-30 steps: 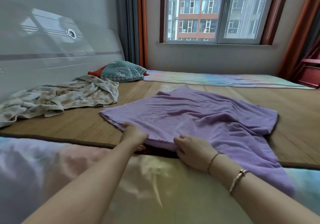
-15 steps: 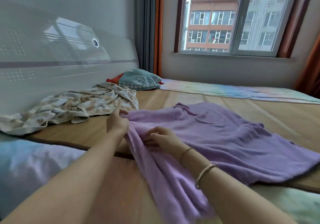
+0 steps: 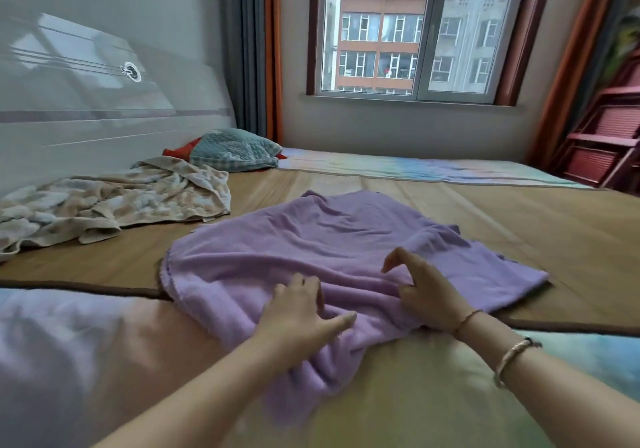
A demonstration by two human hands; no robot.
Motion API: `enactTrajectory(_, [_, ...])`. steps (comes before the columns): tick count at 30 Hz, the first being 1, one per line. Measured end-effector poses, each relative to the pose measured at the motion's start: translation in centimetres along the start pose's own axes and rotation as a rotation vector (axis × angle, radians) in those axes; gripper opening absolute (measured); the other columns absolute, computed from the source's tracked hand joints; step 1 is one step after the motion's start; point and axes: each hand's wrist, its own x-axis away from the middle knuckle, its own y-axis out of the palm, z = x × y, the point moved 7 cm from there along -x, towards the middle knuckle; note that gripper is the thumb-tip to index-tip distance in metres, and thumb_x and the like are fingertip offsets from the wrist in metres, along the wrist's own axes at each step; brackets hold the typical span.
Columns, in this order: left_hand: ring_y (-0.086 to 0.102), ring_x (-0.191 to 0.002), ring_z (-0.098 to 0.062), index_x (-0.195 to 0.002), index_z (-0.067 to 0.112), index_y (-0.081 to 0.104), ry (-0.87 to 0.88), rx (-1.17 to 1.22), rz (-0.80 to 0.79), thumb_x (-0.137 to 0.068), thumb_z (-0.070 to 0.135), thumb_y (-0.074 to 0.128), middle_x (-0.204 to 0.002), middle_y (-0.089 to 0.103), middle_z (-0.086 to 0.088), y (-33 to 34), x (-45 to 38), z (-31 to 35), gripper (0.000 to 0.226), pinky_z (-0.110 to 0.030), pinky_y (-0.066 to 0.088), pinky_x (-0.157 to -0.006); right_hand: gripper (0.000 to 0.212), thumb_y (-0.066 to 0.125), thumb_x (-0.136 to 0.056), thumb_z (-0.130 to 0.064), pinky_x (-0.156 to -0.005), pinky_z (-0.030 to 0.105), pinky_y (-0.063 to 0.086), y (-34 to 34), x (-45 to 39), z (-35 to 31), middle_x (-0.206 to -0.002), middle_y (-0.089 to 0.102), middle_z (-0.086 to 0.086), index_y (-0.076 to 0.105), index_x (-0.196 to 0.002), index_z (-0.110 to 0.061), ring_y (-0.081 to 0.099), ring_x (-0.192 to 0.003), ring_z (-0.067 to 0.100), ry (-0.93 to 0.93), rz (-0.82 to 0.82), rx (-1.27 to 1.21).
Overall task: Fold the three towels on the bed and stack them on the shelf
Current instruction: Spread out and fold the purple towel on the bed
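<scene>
On bed, purple towel [image 3: 332,257], near edge blurred

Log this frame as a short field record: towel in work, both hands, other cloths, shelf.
towel in work: purple towel, spread and wrinkled on the bed, not yet folded neatly
left hand: fingers extended, resting on the towel's near part
right hand: on the towel, fingers partly curled, grip unclear
other cloths: beige patterned towel, crumpled; teal cloth behind it
shelf: red shelf, far right

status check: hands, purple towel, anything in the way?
Left hand flat on the purple towel, right hand loosely curled on it. Towel rumpled, not folded. Patterned towel crumpled to the left, apart.
</scene>
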Motion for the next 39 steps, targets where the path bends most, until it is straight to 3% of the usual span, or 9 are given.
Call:
enactTrajectory(3, [0.035, -0.126, -0.03, -0.134, 0.024, 0.036, 0.029, -0.221, -0.175, -0.065, 0.082, 0.05, -0.14, 0.035, -0.001, 3.6, 1.4, 3.4, 0.091, -0.049, 0.034, -0.103, 0.048, 0.052, -0.064, -0.035, -0.086, 0.028, 0.043, -1.7, 2.4, 3.3, -0.108, 0.059, -0.002, 0.053, -0.109, -0.017, 0.056, -0.099, 0.018, 0.036, -0.101, 0.109])
enactTrajectory(7, [0.035, -0.126, -0.032, -0.135, 0.023, 0.036, 0.016, -0.354, -0.156, -0.082, 0.05, 0.057, -0.14, 0.034, -0.004, 4.0, 0.8, 4.5, 0.064, -0.046, 0.037, -0.101, 0.079, 0.05, -0.055, -0.033, -0.093, 0.027, 0.041, -1.8, 5.2, 6.2, -0.121, 0.051, 0.0, 0.038, -0.133, -0.02, 0.051, -0.111, 0.018, 0.109, -0.401, 0.221])
enactTrajectory(14, [0.062, -0.101, -0.029, -0.095, 0.019, 0.062, 0.054, -0.025, 0.014, -0.062, 0.022, 0.043, -0.102, 0.068, -0.008, -0.5, -0.5, 2.7, 0.039, -0.038, 0.05, -0.08, 0.015, 0.057, -0.078, -0.019, -0.074, 0.031, 0.041, -2.2, 3.9, 6.3, -0.091, 0.062, 0.001, 0.055, -0.093, -0.018, 0.059, -0.09, 0.024, 0.059, -0.194, 0.215])
enactTrajectory(19, [0.047, -0.071, -0.023, -0.061, 0.016, 0.036, 0.11, 0.122, 0.001, -0.052, 0.019, 0.032, -0.067, 0.049, -0.007, -3.4, -0.8, 2.7, 0.011, -0.036, 0.038, -0.065, 0.036, 0.057, -0.072, -0.024, -0.078, 0.034, 0.045, -1.8, 3.5, 6.2, -0.104, 0.067, 0.004, 0.056, -0.108, -0.021, 0.06, -0.098, 0.03, 0.017, -0.193, 0.415])
enactTrajectory(23, [0.042, -0.063, -0.013, -0.061, 0.018, 0.038, 0.103, 0.153, -0.062, -0.062, 0.039, 0.049, -0.06, 0.043, 0.005, -4.1, 0.3, 2.9, 0.024, -0.03, 0.034, -0.06, 0.007, 0.052, -0.083, -0.013, -0.068, 0.037, 0.041, -3.7, 3.2, 5.8, -0.083, 0.062, 0.012, 0.046, -0.082, -0.016, 0.06, -0.081, 0.034, 0.073, -0.039, 0.368])
enactTrajectory(25, [0.047, -0.066, -0.01, -0.069, 0.02, 0.044, 0.132, 0.048, -0.134, -0.057, 0.049, 0.063, -0.066, 0.049, 0.008, -4.0, 1.2, 2.7, 0.036, -0.029, 0.038, -0.061, 0.021, 0.052, -0.087, -0.015, -0.063, 0.033, 0.036, -5.2, 3.1, 5.0, -0.075, 0.053, 0.007, 0.036, -0.073, -0.018, 0.055, -0.072, 0.028, 0.085, 0.02, 0.343])
enactTrajectory(32, [0.064, -0.094, -0.026, -0.096, 0.013, 0.064, -0.097, -0.148, -0.071, -0.081, 0.021, 0.06, -0.098, 0.067, -0.01, -5.5, 1.7, 0.0, 0.018, -0.031, 0.048, -0.075, 0.024, 0.056, -0.078, -0.031, -0.065, 0.03, 0.027, -6.7, 5.0, 0.5, -0.082, 0.05, 0.0, 0.037, -0.086, -0.02, 0.045, -0.079, 0.022, -0.033, -0.221, 0.56])
enactTrajectory(36, [0.06, -0.106, -0.031, -0.067, 0.002, 0.047, -0.146, -0.004, 0.061, -0.09, -0.001, 0.049, -0.108, 0.064, -0.025, -7.0, 0.9, -0.1, 0.023, -0.033, 0.04, -0.085, 0.015, 0.051, -0.079, -0.022, -0.065, 0.029, 0.03, -7.3, 5.5, -0.2, -0.085, 0.061, 0.005, 0.041, -0.067, -0.019, 0.054, -0.084, 0.023, -0.023, -0.207, 0.542])
enactTrajectory(39, [0.056, -0.094, -0.022, -0.093, 0.01, 0.061, -0.049, -0.032, 0.036, -0.089, 0.007, 0.053, -0.098, 0.061, -0.011, -7.8, 1.7, 0.6, 0.01, -0.024, 0.036, -0.075, 0.016, 0.041, -0.075, -0.026, -0.067, 0.03, 0.035, -8.2, 5.6, -0.1, -0.08, 0.059, 0.005, 0.046, -0.062, -0.017, 0.058, -0.09, 0.026, 0.097, -0.163, 0.43])
